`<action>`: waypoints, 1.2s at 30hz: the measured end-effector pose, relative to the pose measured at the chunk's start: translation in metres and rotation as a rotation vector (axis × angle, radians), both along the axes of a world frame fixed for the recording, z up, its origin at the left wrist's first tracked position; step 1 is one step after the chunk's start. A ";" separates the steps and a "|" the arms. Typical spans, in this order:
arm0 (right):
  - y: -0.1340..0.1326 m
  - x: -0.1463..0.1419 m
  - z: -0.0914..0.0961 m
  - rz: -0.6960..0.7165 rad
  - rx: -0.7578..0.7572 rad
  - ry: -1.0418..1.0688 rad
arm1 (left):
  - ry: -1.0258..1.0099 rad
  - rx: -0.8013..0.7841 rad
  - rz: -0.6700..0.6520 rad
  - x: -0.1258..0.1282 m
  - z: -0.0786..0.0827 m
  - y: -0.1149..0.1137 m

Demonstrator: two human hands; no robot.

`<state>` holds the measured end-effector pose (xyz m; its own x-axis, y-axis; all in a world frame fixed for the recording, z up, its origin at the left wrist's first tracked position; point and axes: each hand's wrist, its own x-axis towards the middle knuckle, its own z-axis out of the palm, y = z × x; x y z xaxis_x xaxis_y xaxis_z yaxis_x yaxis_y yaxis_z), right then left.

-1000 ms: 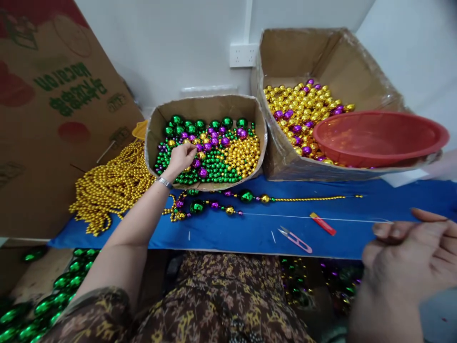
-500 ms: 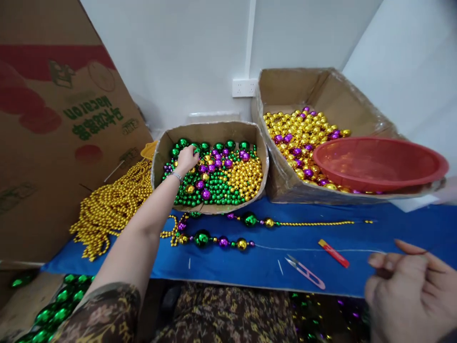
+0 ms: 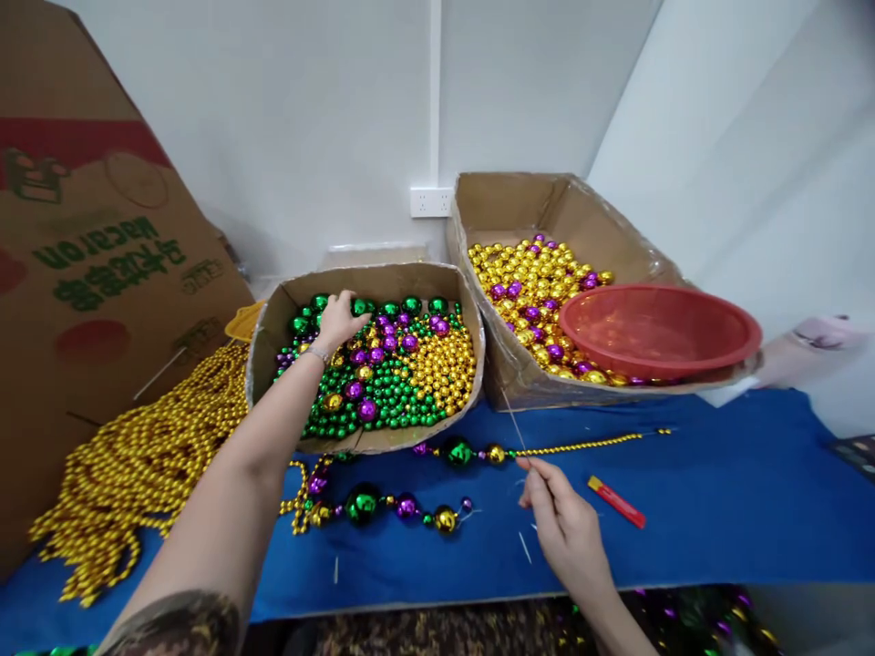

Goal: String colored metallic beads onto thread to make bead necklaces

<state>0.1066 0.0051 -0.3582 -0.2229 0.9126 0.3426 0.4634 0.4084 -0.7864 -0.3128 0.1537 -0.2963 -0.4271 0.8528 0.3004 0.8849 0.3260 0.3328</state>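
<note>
My left hand (image 3: 340,324) is inside the smaller cardboard box (image 3: 369,445), over the large green beads (image 3: 412,305) at its back. Its thumb and fingers are spread; whether they touch a bead is unclear. My right hand (image 3: 564,524) is closed in a pinch on a thin needle (image 3: 514,421) that points up and to the left. Below the smaller box lies a strung bead garland (image 3: 363,503) of green, purple and gold balls, and thread shows at its small purple end bead (image 3: 467,502).
A bigger box (image 3: 502,387) of gold and purple beads holds a red plastic basin (image 3: 660,330) at right. Gold bead strands (image 3: 157,446) are heaped at left beside a large carton (image 3: 102,246). A red-and-yellow box cutter (image 3: 616,501) lies on the blue cloth (image 3: 717,510).
My right hand has moved left from the far right edge to the garland, and the needle now shows in it. The left hand stays in the smaller box, its fingers spread wider. The view has shifted.
</note>
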 end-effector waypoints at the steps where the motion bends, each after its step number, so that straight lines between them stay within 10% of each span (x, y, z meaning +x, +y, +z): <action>1: 0.000 -0.004 0.000 0.042 0.032 -0.009 | -0.054 0.121 -0.061 0.010 0.004 -0.011; 6: 0.000 -0.020 0.007 0.153 0.234 -0.038 | -0.359 0.316 -0.444 0.074 0.012 -0.082; 12: -0.009 -0.020 0.012 0.156 0.369 -0.117 | -0.485 0.307 -0.553 0.130 -0.008 -0.138; 36: -0.010 0.001 0.019 0.094 0.564 -0.613 | -0.058 0.305 -0.784 0.159 -0.026 -0.167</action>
